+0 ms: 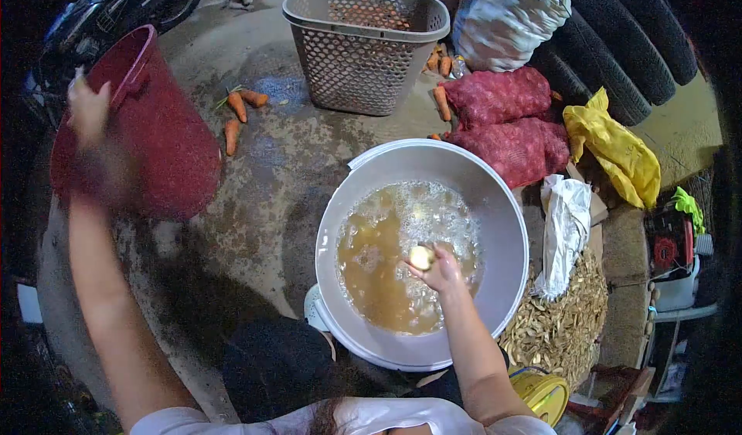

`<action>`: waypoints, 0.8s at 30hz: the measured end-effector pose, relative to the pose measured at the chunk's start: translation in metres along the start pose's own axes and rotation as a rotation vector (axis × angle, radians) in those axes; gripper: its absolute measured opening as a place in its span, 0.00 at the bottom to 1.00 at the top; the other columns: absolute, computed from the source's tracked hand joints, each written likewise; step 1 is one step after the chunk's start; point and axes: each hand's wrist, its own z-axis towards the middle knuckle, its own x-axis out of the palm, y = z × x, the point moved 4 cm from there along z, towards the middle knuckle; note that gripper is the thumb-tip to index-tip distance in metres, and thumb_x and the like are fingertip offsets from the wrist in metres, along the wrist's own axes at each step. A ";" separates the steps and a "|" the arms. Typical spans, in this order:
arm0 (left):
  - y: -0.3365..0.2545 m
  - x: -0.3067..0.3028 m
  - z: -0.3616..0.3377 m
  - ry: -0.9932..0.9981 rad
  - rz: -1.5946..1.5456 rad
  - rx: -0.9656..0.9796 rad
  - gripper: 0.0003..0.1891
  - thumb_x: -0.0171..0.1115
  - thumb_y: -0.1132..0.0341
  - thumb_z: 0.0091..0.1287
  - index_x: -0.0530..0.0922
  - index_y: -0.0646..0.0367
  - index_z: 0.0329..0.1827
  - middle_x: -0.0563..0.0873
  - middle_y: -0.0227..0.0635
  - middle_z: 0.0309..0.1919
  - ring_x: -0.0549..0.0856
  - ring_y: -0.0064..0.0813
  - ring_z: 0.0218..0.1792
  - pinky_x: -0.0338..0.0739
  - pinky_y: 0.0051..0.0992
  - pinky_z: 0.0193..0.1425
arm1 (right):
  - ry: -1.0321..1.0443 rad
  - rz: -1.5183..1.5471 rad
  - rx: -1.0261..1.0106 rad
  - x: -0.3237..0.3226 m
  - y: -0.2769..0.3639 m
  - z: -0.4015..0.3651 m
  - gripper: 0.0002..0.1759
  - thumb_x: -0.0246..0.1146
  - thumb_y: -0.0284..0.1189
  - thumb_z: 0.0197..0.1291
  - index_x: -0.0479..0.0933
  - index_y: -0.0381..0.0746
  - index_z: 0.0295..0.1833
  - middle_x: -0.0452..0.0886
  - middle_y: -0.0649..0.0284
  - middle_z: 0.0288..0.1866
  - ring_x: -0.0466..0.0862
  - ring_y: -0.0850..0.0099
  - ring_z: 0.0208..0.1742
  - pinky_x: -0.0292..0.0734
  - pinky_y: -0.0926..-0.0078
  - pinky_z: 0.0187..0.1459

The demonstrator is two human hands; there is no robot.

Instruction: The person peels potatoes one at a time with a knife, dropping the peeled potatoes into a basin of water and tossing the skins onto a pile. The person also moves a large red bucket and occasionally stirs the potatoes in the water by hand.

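Note:
My left hand (87, 109) is raised at the left and grips the rim of a dark red plastic bucket (154, 141), which is tilted on its side above the ground. My right hand (440, 269) hovers over a large white basin (506, 226) and holds a small pale round vegetable (421, 257) in its fingers. The basin holds murky brown water (379, 272) with foam toward the far side.
A grey mesh laundry basket (363, 48) stands behind the basin. Loose carrots (236, 114) lie on the wet concrete. Red net sacks (502, 118), a yellow bag (614, 149), white bags, tyres (618, 40) and a heap of peelings (560, 319) crowd the right.

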 end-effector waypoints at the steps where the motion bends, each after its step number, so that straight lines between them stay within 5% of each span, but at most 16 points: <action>1: -0.046 -0.015 -0.016 -0.098 -0.390 0.158 0.28 0.62 0.62 0.56 0.66 0.62 0.58 0.72 0.49 0.53 0.71 0.42 0.55 0.62 0.35 0.61 | -0.003 0.001 -0.002 0.013 -0.001 0.006 0.21 0.43 0.41 0.65 0.61 0.38 0.55 0.69 0.49 0.53 0.74 0.50 0.51 0.72 0.49 0.50; 3: -0.151 -0.060 -0.077 0.173 -0.696 0.216 0.21 0.57 0.67 0.58 0.69 0.63 0.55 0.73 0.45 0.53 0.70 0.40 0.56 0.62 0.33 0.62 | 0.193 0.062 0.033 0.045 -0.008 0.016 0.23 0.43 0.42 0.65 0.59 0.37 0.57 0.68 0.48 0.54 0.72 0.49 0.53 0.70 0.47 0.53; 5: -0.225 -0.093 -0.145 0.851 -0.956 0.272 0.22 0.57 0.61 0.59 0.69 0.63 0.55 0.71 0.47 0.55 0.71 0.40 0.57 0.63 0.33 0.61 | 0.252 0.107 -0.013 0.093 -0.016 0.010 0.23 0.46 0.41 0.64 0.58 0.35 0.57 0.68 0.49 0.53 0.71 0.54 0.56 0.67 0.50 0.57; 6: -0.242 -0.076 -0.197 0.984 -1.043 0.211 0.18 0.51 0.61 0.64 0.69 0.59 0.55 0.74 0.42 0.51 0.74 0.36 0.52 0.67 0.34 0.56 | 0.227 0.091 -0.142 0.129 -0.017 -0.007 0.21 0.48 0.38 0.63 0.60 0.35 0.56 0.69 0.50 0.53 0.70 0.57 0.56 0.65 0.51 0.59; 8: -0.272 -0.084 -0.257 1.689 -1.174 -0.511 0.27 0.41 0.46 0.67 0.59 0.50 0.65 0.68 0.42 0.58 0.74 0.41 0.51 0.71 0.44 0.49 | 0.214 -0.016 -0.279 0.171 -0.031 -0.013 0.20 0.49 0.38 0.62 0.64 0.36 0.53 0.70 0.51 0.52 0.71 0.61 0.56 0.63 0.60 0.60; 10: -0.281 -0.081 -0.294 1.904 -1.398 -0.917 0.30 0.45 0.43 0.65 0.61 0.53 0.64 0.71 0.44 0.56 0.76 0.43 0.48 0.72 0.45 0.48 | 0.177 -0.575 -0.511 0.204 -0.039 -0.029 0.25 0.50 0.37 0.63 0.60 0.35 0.61 0.70 0.52 0.54 0.70 0.66 0.55 0.63 0.70 0.59; 11: -0.280 -0.080 -0.304 1.907 -1.511 -1.020 0.26 0.48 0.46 0.64 0.65 0.54 0.59 0.75 0.44 0.51 0.77 0.42 0.46 0.73 0.45 0.47 | 0.390 -0.617 -0.649 0.212 -0.056 -0.013 0.30 0.49 0.36 0.64 0.53 0.35 0.67 0.65 0.51 0.61 0.67 0.65 0.60 0.58 0.72 0.62; 14: -0.250 -0.050 -0.316 1.751 -1.609 -1.586 0.15 0.52 0.55 0.63 0.71 0.55 0.45 0.78 0.40 0.36 0.79 0.37 0.36 0.78 0.35 0.38 | 0.517 -0.759 -0.791 0.237 -0.045 -0.065 0.30 0.50 0.35 0.63 0.52 0.34 0.67 0.57 0.49 0.67 0.56 0.64 0.69 0.51 0.71 0.66; 15: -0.227 -0.050 -0.295 1.880 -1.742 -1.506 0.13 0.53 0.59 0.62 0.71 0.55 0.45 0.78 0.42 0.35 0.79 0.32 0.29 0.76 0.27 0.27 | 0.471 -0.823 -0.900 0.225 -0.039 -0.056 0.29 0.50 0.35 0.63 0.54 0.34 0.66 0.59 0.50 0.66 0.59 0.64 0.67 0.53 0.70 0.65; 16: -0.204 -0.044 -0.270 1.654 -1.774 -1.416 0.13 0.55 0.58 0.61 0.71 0.54 0.44 0.79 0.41 0.33 0.77 0.28 0.24 0.72 0.21 0.21 | 0.423 -0.887 -1.004 0.203 -0.034 -0.040 0.28 0.51 0.34 0.62 0.56 0.34 0.65 0.61 0.50 0.65 0.61 0.63 0.66 0.55 0.70 0.64; 17: -0.176 -0.038 -0.234 1.362 -1.688 -1.058 0.13 0.51 0.56 0.63 0.72 0.50 0.46 0.78 0.32 0.30 0.77 0.23 0.23 0.70 0.18 0.17 | 0.269 -0.992 -0.942 0.172 -0.027 -0.019 0.26 0.52 0.34 0.61 0.61 0.33 0.62 0.65 0.50 0.62 0.66 0.63 0.63 0.59 0.70 0.62; 18: -0.156 -0.064 -0.186 0.932 -1.448 -0.994 0.12 0.53 0.57 0.62 0.72 0.49 0.45 0.78 0.29 0.29 0.76 0.18 0.25 0.69 0.16 0.17 | 0.115 -1.092 -0.876 0.134 -0.018 0.004 0.24 0.53 0.33 0.60 0.65 0.32 0.60 0.70 0.50 0.59 0.70 0.62 0.59 0.63 0.70 0.59; 19: -0.116 -0.054 -0.158 0.608 -1.296 -0.817 0.13 0.56 0.59 0.62 0.72 0.52 0.46 0.78 0.30 0.31 0.78 0.21 0.29 0.72 0.20 0.24 | -0.049 -1.180 -0.851 0.083 -0.016 0.036 0.22 0.56 0.35 0.57 0.71 0.31 0.53 0.76 0.50 0.50 0.77 0.61 0.51 0.69 0.68 0.53; 20: -0.080 -0.053 -0.111 0.306 -1.012 -0.316 0.17 0.58 0.57 0.61 0.73 0.57 0.47 0.79 0.36 0.37 0.78 0.28 0.36 0.72 0.26 0.36 | -0.361 -1.381 -0.644 0.047 -0.009 0.034 0.24 0.58 0.37 0.53 0.72 0.32 0.52 0.78 0.47 0.46 0.79 0.58 0.48 0.71 0.67 0.50; 21: -0.044 -0.056 -0.074 -0.111 -0.550 0.011 0.21 0.61 0.56 0.59 0.73 0.63 0.48 0.79 0.41 0.42 0.78 0.35 0.43 0.72 0.32 0.47 | -0.352 -1.398 -0.617 0.012 -0.006 0.033 0.26 0.59 0.39 0.51 0.72 0.32 0.52 0.77 0.46 0.46 0.78 0.54 0.47 0.72 0.67 0.50; 24: 0.043 -0.029 0.009 -0.200 -0.076 0.268 0.24 0.62 0.57 0.58 0.72 0.61 0.53 0.78 0.48 0.45 0.77 0.44 0.46 0.71 0.36 0.50 | -0.531 -1.609 -0.486 -0.082 -0.024 0.049 0.25 0.58 0.38 0.52 0.72 0.31 0.52 0.77 0.44 0.44 0.77 0.53 0.47 0.72 0.64 0.50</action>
